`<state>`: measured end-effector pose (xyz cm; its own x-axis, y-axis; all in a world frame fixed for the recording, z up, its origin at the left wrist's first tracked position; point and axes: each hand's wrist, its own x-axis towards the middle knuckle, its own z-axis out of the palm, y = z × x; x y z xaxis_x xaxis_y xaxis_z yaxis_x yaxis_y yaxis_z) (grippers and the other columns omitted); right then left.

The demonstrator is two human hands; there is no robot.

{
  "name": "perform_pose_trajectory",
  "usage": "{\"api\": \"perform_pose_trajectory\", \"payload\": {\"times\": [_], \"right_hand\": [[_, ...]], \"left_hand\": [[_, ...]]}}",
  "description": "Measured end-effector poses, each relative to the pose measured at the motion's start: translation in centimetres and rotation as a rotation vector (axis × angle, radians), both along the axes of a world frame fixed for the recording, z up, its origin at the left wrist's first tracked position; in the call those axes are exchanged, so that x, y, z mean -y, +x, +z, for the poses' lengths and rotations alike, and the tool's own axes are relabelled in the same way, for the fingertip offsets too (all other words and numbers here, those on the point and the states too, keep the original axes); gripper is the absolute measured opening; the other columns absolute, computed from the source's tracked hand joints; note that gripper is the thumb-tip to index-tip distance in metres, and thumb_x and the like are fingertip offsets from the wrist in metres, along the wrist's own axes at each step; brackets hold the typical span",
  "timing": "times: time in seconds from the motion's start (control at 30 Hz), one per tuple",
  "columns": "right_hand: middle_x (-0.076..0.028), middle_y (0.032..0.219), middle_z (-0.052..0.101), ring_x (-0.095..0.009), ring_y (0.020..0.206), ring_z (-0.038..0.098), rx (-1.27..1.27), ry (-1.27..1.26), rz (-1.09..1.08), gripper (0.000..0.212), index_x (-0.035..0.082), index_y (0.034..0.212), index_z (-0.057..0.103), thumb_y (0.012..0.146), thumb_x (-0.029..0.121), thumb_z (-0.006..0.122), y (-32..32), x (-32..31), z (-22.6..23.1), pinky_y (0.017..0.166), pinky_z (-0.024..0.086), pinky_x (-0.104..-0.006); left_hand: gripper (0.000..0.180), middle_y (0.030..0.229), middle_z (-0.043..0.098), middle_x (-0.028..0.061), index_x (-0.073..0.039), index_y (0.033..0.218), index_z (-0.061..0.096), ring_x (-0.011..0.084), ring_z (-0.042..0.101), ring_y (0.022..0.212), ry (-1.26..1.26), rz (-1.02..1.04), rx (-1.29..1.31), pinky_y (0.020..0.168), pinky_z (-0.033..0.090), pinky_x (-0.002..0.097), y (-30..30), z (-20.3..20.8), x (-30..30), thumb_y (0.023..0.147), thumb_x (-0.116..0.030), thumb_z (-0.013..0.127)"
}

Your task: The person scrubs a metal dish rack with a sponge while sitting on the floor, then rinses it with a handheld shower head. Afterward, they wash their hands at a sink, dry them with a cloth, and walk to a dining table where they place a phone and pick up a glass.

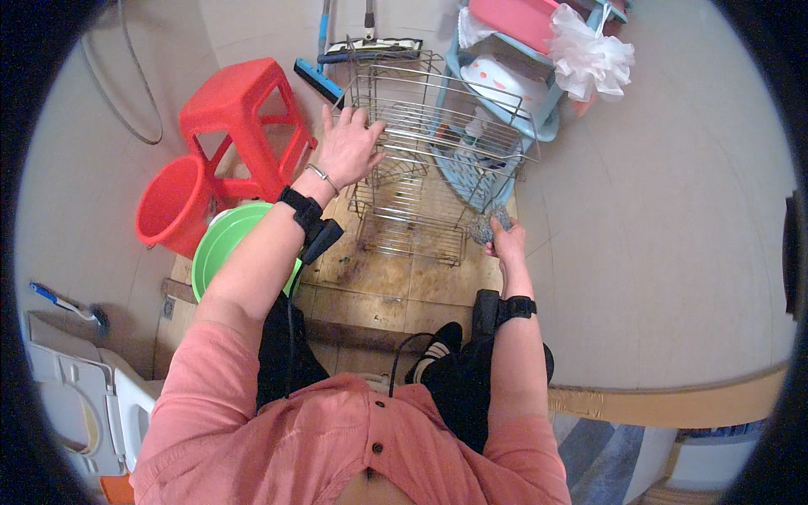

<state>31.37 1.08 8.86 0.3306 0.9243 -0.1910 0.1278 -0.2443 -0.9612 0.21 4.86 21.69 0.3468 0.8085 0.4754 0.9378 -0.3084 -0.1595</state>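
Note:
A tiered metal wire rack (pixel 412 225) stands on the tiled floor in front of me. My left hand (pixel 347 147) is at its upper left side, the fingers bent over the wires and gripping them; the fingertips are partly hidden. At the rack's lower right, my right hand (pixel 508 239) pinches a grey steel wool scourer (pixel 481 228). The scourer is close against the rack's right side; whether it touches the wires I cannot tell.
To the left are a red stool (pixel 229 93), a red bucket (pixel 172 206) and a green basin (pixel 220 244). A blue shelf (pixel 539 122) with a white mesh puff (pixel 589 55) stands behind right. A broom (pixel 320 82) and mop (pixel 374 46) lean behind. A toilet (pixel 84 396) is lower left.

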Motion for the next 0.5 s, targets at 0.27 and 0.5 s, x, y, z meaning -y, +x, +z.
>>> {"api": "perform_pose_trajectory", "payload": {"times": [0.27, 0.5], "right_hand": [[-0.008, 0.066, 0.057, -0.012, 0.041, 0.050, 0.144, -0.078, 0.070, 0.031, -0.004, 0.103, 0.051, 0.083, 0.018, 0.062, -0.9, 0.3, -1.4, 0.034, 0.045, -0.0260], [-0.013, 0.066, 0.058, -0.018, 0.041, 0.054, 0.225, -0.164, 0.156, 0.035, -0.007, 0.103, 0.050, 0.080, 0.014, 0.065, -3.5, 0.6, -8.2, 0.031, 0.040, -0.0301]], "left_hand": [[0.040, 0.113, 0.049, 0.0114, -0.010, 0.111, 0.053, 0.0320, 0.039, 0.118, 0.342, -0.086, 0.477, 0.096, 0.029, 0.0583, -1.2, -1.5, 1.7, 0.073, -0.016, 0.062], [0.026, 0.098, 0.058, 0.0124, -0.005, 0.095, 0.061, 0.0293, 0.052, 0.099, 0.275, 0.134, 0.826, 0.088, 0.040, 0.0390, -7.7, -6.5, 3.2, 0.070, -0.012, 0.062]]}}
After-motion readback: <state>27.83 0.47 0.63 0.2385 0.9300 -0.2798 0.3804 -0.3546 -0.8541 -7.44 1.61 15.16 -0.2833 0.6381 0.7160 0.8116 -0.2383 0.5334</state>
